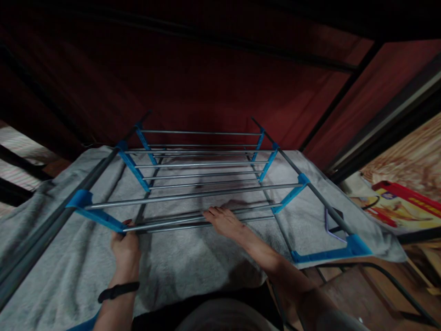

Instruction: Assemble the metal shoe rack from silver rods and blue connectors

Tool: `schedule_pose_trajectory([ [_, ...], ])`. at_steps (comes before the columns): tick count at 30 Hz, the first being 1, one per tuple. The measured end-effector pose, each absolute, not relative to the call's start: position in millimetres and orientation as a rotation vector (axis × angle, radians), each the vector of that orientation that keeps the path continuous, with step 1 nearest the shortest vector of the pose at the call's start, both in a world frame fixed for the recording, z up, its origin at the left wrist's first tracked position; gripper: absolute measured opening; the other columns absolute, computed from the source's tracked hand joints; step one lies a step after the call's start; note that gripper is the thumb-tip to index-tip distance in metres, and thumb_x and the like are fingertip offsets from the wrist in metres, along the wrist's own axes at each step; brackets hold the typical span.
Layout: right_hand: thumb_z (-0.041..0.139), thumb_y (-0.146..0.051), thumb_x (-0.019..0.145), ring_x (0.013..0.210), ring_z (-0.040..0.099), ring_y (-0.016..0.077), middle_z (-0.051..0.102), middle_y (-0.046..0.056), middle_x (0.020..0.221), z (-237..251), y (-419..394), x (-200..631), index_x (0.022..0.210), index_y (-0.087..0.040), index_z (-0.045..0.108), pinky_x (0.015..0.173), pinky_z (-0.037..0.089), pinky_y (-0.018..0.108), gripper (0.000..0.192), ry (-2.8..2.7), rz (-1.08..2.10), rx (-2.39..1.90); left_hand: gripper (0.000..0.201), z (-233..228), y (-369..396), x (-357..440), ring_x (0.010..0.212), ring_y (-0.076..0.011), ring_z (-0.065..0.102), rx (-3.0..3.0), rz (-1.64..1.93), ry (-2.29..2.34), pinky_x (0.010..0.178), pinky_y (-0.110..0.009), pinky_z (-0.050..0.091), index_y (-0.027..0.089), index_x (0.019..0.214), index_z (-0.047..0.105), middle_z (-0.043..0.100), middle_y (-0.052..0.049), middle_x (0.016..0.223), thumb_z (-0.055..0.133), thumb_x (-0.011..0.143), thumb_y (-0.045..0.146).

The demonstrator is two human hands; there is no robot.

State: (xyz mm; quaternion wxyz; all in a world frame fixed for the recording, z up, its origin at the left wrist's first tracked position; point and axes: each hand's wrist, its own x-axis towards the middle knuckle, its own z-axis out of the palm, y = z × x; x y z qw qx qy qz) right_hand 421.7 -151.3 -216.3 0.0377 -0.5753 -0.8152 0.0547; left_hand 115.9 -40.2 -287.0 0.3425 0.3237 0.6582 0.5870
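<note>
**Drying rack on grey towel: condition and grip points**

Dim room, dark red fabric panels behind, black frame poles crossing overhead. Below them a grey towel [193,262] is spread over a flat surface; I cannot tell whether that surface is a bed or something else. On the towel lies a folding drying rack [203,177], grey metal rods set between blue plastic side brackets, with darker outer tubes running down each side.

My left hand [126,246] is closed around the near left corner, where the front rods [179,223] meet the blue bracket [96,214]; the fingers curl over it, thumb side hidden. A black band sits on that wrist. My right hand [225,220] lies flat and open, palm down, fingers extended across the same front rods near their middle. It rests on them and grips nothing.

Handling assessment: I judge the rack light but stiff and awkward, since it spans most of the towel. The thin rods look smooth and likely to slip or flex under a one-point grip. The blue brackets and outer tubes appear the sounder places to take hold, one hand to each side. The hinged joints could pinch fingers.

To the right, well apart, a red and yellow printed carton [396,207] lies on another surface.
</note>
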Motion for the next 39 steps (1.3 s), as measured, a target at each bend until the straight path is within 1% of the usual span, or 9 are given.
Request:
schedule_pose_trajectory([
  [3, 0.037, -0.011, 0.105, 0.110, 0.064, 0.0214, 0.067, 0.008, 0.124, -215.0, -150.7, 421.6, 0.133, -0.022, 0.060, 0.093, 0.051, 0.033, 0.038, -2.508, 0.180, -1.767, 0.015, -288.3, -37.6, 115.5, 0.068, -0.0118, 0.051, 0.795, 1.546, 1.672, 0.075, -0.028, 0.047, 0.017, 0.090, 0.065, 0.056, 0.006, 0.072, 0.068, 0.076, 0.017],
  [8, 0.034, -0.021, 0.109, 0.108, 0.065, 0.0219, 0.068, 0.009, 0.123, -213.5, -156.1, 415.8, 0.131, -0.020, 0.062, 0.097, 0.050, 0.034, 0.035, -2.493, 0.151, -1.808, 0.021, -290.3, -43.8, 114.0, 0.079, -0.0148, 0.059, 0.870, 1.672, 1.616, 0.085, -0.031, 0.050, 0.017, 0.092, 0.067, 0.066, 0.001, 0.084, 0.070, 0.072, 0.018],
  [10, 0.034, -0.022, 0.109, 0.111, 0.065, 0.0226, 0.067, 0.011, 0.128, -214.5, -155.4, 411.4, 0.137, -0.020, 0.060, 0.102, 0.049, 0.036, 0.038, -2.526, 0.149, -1.785, 0.022, -291.0, -47.7, 114.3, 0.085, -0.0174, 0.062, 0.949, 1.687, 1.579, 0.088, -0.033, 0.051, 0.017, 0.092, 0.068, 0.070, -0.003, 0.088, 0.070, 0.070, 0.020],
  [13, 0.034, -0.026, 0.110, 0.118, 0.064, 0.0233, 0.064, 0.012, 0.138, -215.5, -148.0, 400.1, 0.147, -0.021, 0.054, 0.106, 0.047, 0.037, 0.042, -2.563, 0.149, -1.704, 0.024, -291.2, -50.9, 115.9, 0.088, -0.0200, 0.064, 0.984, 1.716, 1.559, 0.086, -0.033, 0.053, 0.018, 0.092, 0.070, 0.072, -0.006, 0.090, 0.070, 0.070, 0.027],
  [16, 0.034, -0.028, 0.110, 0.117, 0.065, 0.0234, 0.063, 0.011, 0.140, -214.0, -137.7, 384.6, 0.150, -0.022, 0.052, 0.103, 0.050, 0.035, 0.044, -2.617, 0.184, -1.652, 0.022, -289.4, -52.8, 117.9, 0.085, -0.0198, 0.063, 0.995, 1.736, 1.538, 0.084, -0.033, 0.051, 0.019, 0.091, 0.069, 0.071, -0.005, 0.088, 0.071, 0.072, 0.030],
  [21, 0.029, -0.007, 0.102, 0.116, 0.067, 0.0209, 0.062, 0.009, 0.142, -213.6, -127.8, 371.7, 0.156, -0.026, 0.045, 0.096, 0.052, 0.031, 0.059, -2.679, 0.246, -1.672, 0.015, -286.4, -53.6, 120.5, 0.078, -0.0178, 0.058, 0.950, 1.759, 1.527, 0.078, -0.030, 0.049, 0.021, 0.085, 0.067, 0.066, -0.002, 0.079, 0.070, 0.072, 0.029],
  [24, 0.030, -0.004, 0.099, 0.119, 0.067, 0.0212, 0.059, 0.009, 0.147, -214.7, -126.8, 373.2, 0.158, -0.029, 0.042, 0.097, 0.051, 0.031, 0.065, -2.665, 0.252, -1.705, 0.015, -286.7, -52.6, 120.6, 0.077, -0.0175, 0.057, 0.936, 1.755, 1.522, 0.076, -0.030, 0.048, 0.021, 0.086, 0.067, 0.065, -0.002, 0.079, 0.069, 0.073, 0.028],
  [31, 0.030, -0.010, 0.103, 0.115, 0.068, 0.0234, 0.058, 0.009, 0.149, -213.8, -123.7, 374.8, 0.157, -0.027, 0.045, 0.097, 0.051, 0.035, 0.058, -2.671, 0.245, -1.713, 0.012, -289.1, -47.5, 121.0, 0.077, -0.0178, 0.058, 0.917, 1.762, 1.526, 0.081, -0.032, 0.048, 0.020, 0.084, 0.065, 0.064, -0.001, 0.078, 0.066, 0.075, 0.027],
  [39, 0.029, -0.026, 0.110, 0.117, 0.068, 0.0222, 0.058, 0.008, 0.151, -215.4, -121.9, 376.8, 0.154, -0.029, 0.050, 0.099, 0.051, 0.035, 0.049, -2.628, 0.313, -1.694, 0.008, -288.7, -48.8, 125.4, 0.071, -0.0159, 0.055, 0.949, 1.761, 1.566, 0.074, -0.029, 0.045, 0.020, 0.082, 0.063, 0.060, 0.001, 0.073, 0.066, 0.080, 0.027],
])
